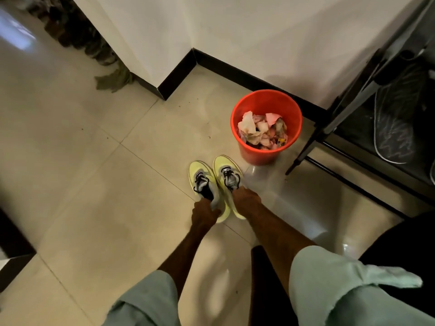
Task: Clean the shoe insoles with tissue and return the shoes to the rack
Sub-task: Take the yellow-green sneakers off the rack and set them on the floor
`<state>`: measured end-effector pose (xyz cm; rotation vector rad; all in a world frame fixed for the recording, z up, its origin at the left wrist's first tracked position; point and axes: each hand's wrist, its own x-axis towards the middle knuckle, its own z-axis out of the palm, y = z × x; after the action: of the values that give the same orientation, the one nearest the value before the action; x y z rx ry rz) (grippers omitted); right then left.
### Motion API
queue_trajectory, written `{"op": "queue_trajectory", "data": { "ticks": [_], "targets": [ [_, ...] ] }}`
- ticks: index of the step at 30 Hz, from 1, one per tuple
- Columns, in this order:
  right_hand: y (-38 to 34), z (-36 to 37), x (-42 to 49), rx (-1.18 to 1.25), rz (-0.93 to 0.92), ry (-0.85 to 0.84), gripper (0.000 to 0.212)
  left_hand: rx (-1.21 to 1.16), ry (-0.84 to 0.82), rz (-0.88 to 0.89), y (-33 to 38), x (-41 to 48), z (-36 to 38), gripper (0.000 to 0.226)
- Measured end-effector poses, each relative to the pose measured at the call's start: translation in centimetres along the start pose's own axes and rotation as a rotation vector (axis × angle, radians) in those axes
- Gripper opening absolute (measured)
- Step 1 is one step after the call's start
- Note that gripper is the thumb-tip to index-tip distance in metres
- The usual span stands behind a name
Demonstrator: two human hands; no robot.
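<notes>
Yellow-green shoes [221, 165] sitting side by side on floor [117, 184] near its far wall edge, just beside red bucket [256, 156] holding used tissue [261, 132]; left grip [204, 214] and right grip [246, 201] each clasping one heel collar, probably readying pair for carrying to rack [329, 128] at right
</notes>
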<state>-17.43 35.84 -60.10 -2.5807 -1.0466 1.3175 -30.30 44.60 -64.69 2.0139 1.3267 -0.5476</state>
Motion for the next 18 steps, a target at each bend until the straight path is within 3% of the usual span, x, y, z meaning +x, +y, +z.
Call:
{"op": "queue_trajectory", "data": {
  "ticks": [5,8,11,18],
  "targets": [
    [1.0,1.1,0.8,-0.182,-0.032,-0.039,0.041,0.084,-0.105,-0.062,-0.7,0.6,1.2,0.048],
    [1.1,1.7,0.8,-0.263,-0.022,-0.173,0.046,0.155,-0.158,-0.084,-0.7,0.2,1.6,0.046],
    [0.7,1.5,0.8,-0.188,-0.011,-0.242,0.048,0.194,-0.169,-0.114,-0.8,0.0,2.2,0.045],
    [-0.6,-1.1,0.7,-0.085,-0.035,-0.165,0.039,0.158,-0.048,-0.056,0.9,-1.0,0.3,0.037]
  ]
}}
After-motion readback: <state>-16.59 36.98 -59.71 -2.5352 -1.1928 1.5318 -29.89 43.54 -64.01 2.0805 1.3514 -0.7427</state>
